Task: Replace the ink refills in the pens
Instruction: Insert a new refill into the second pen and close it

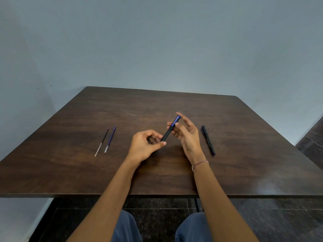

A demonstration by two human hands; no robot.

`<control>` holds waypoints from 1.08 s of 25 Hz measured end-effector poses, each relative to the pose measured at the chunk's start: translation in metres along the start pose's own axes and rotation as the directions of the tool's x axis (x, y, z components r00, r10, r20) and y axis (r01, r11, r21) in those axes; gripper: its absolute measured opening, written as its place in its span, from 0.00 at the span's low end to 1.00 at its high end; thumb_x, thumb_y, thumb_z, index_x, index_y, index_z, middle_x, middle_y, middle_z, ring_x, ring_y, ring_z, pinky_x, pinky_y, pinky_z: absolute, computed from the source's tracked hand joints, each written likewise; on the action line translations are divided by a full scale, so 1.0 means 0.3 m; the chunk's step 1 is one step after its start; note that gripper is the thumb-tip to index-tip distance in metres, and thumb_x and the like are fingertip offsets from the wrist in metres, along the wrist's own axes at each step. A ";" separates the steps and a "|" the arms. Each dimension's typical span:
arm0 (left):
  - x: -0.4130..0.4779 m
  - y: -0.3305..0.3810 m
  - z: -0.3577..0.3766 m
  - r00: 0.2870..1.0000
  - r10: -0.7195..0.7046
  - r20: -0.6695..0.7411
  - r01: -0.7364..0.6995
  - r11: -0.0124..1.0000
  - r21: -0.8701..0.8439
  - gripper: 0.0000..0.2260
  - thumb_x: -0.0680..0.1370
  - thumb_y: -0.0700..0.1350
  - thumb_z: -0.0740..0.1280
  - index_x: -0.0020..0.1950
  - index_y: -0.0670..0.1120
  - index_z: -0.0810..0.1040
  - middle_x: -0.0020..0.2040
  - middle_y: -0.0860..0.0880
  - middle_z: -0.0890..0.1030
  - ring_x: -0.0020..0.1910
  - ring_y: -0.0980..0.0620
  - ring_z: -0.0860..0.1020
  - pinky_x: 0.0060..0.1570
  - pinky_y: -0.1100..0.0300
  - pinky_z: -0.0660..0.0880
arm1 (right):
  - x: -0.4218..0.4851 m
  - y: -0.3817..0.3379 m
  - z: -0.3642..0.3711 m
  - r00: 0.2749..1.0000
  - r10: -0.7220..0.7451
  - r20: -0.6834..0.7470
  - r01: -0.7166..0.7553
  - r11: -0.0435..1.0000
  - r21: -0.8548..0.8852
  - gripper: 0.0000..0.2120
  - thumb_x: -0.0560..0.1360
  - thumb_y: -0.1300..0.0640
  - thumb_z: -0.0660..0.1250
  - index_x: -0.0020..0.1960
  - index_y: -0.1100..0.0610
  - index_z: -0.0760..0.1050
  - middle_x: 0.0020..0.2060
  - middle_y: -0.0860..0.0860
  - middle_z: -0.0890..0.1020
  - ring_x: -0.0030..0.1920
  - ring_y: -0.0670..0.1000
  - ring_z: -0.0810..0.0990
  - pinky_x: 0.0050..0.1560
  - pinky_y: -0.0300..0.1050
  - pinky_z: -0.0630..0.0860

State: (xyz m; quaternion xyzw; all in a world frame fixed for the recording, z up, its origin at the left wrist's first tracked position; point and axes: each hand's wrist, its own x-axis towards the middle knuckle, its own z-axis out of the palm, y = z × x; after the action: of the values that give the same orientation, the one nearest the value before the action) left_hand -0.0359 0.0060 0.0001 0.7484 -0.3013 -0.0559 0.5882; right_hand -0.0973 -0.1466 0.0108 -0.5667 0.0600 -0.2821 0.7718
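pen (170, 131): I'm holding it tilted over the middle of the table (157, 102), blue cap end pointing toward the far edge
left hand (144, 147): gripping the lower black barrel, fingers and thumb curled round it
right hand (187, 135): pinching the blue cap end between thumb and fingertips
black refill (102, 142) and blue refill (110, 139): lying side by side toward the left edge
second pen (208, 140): lying toward the right edge, nobody touching it
step, I'm guessing: getting this one open
tip: I'm thinking firm barrel grip, pull or twist straight along the pen, no bending, small parts staying over the table
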 end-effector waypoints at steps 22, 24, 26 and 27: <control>-0.001 0.002 0.000 0.997 -0.011 0.078 0.024 0.985 -0.172 0.11 0.68 0.36 0.75 0.44 0.51 0.84 0.40 0.48 0.84 0.38 0.56 0.81 0.37 0.63 0.78 | 0.030 0.008 -0.037 0.969 0.001 -0.247 -0.006 1.000 -0.021 0.30 0.74 0.69 0.66 0.71 0.52 0.62 0.35 0.53 0.81 0.32 0.44 0.79 0.37 0.37 0.77; -0.003 0.006 0.002 0.997 -0.012 0.077 0.025 0.985 -0.170 0.11 0.68 0.35 0.75 0.43 0.51 0.83 0.40 0.48 0.84 0.37 0.56 0.82 0.36 0.64 0.78 | 0.033 0.011 -0.034 0.969 0.017 -0.246 -0.028 0.999 -0.041 0.30 0.74 0.69 0.67 0.71 0.53 0.62 0.35 0.51 0.82 0.32 0.44 0.79 0.36 0.37 0.77; -0.004 0.008 0.002 0.997 -0.002 0.082 0.016 0.985 -0.172 0.11 0.68 0.34 0.75 0.43 0.50 0.83 0.40 0.49 0.84 0.37 0.57 0.82 0.36 0.65 0.78 | 0.031 0.009 -0.031 0.974 0.030 -0.223 -0.047 0.996 -0.071 0.31 0.74 0.66 0.68 0.72 0.52 0.61 0.36 0.51 0.82 0.32 0.44 0.80 0.34 0.37 0.77; -0.004 0.008 0.003 0.996 0.003 0.084 0.012 0.984 -0.175 0.11 0.68 0.34 0.75 0.43 0.49 0.83 0.40 0.49 0.84 0.37 0.57 0.82 0.36 0.65 0.78 | 0.029 0.006 -0.029 0.979 0.041 -0.198 -0.062 0.993 -0.105 0.32 0.73 0.64 0.70 0.72 0.51 0.60 0.37 0.52 0.82 0.32 0.44 0.80 0.33 0.37 0.76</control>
State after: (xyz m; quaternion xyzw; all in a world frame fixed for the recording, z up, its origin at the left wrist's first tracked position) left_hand -0.0381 0.0057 0.0016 0.6913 -0.3179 -0.1150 0.6386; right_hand -0.0931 -0.1579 0.0080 -0.5763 0.1656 -0.3125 0.7367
